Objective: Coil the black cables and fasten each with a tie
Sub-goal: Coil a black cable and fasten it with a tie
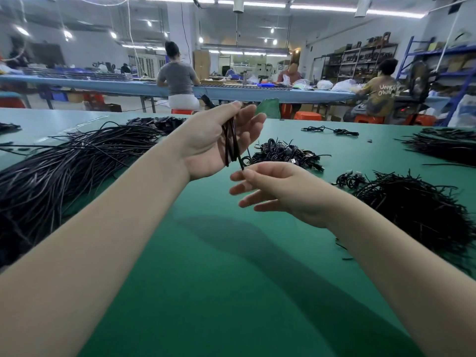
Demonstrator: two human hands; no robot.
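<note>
Left hand [206,140] raised palm-up over green table [206,279], thumb and loosely curled fingers holding a folded black cable [230,143] in several loops across the palm. Right hand [278,188] just below, pinching the cable's loose end between thumb and forefinger, other fingers spread and relaxed. Big heap of loose cables [59,163] on table at left, another heap [412,202] at right. Pile of coiled cables [286,153] behind the hands, mid-table. Seated workers [177,78] at long bench in background
</note>
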